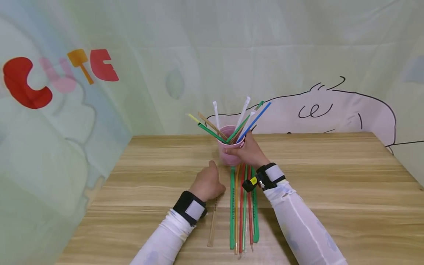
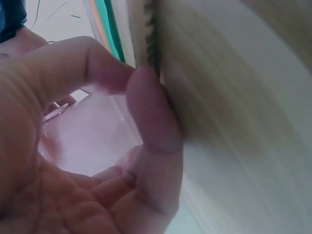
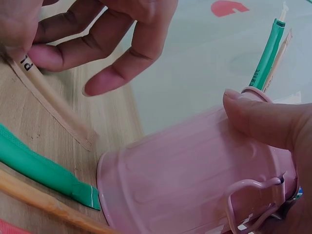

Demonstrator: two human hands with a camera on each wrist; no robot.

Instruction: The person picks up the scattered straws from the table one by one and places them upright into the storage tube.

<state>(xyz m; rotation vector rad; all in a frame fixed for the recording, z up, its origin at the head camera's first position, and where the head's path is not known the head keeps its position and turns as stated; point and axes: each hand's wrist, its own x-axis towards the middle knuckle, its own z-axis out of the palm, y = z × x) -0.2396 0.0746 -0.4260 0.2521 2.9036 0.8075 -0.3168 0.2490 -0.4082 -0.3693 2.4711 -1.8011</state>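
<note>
A pink ribbed cup [image 1: 228, 156] stands on the wooden table [image 1: 331, 176], with several coloured straws [image 1: 243, 121] fanning out of it. My right hand [image 1: 239, 148] grips the cup, thumb [image 3: 265, 117] over the rim. In the right wrist view the cup [image 3: 195, 180] is tilted off the table. My left hand [image 1: 213, 172] lies just left of the cup. Its fingers [image 3: 73, 53] pinch the end of a tan paper-wrapped straw [image 3: 53, 109], which lies flat toward me [image 1: 212, 221]. The left wrist view shows curled fingers [image 2: 151, 122] with the pink cup [image 2: 87, 141] behind.
A bundle of green, red and orange straws [image 1: 243, 213] lies lengthwise between my forearms, one green end [image 3: 44, 170] against the cup's base. A printed cloth backdrop [image 1: 99, 92] closes the left and far sides. Bare tabletop spreads to the right.
</note>
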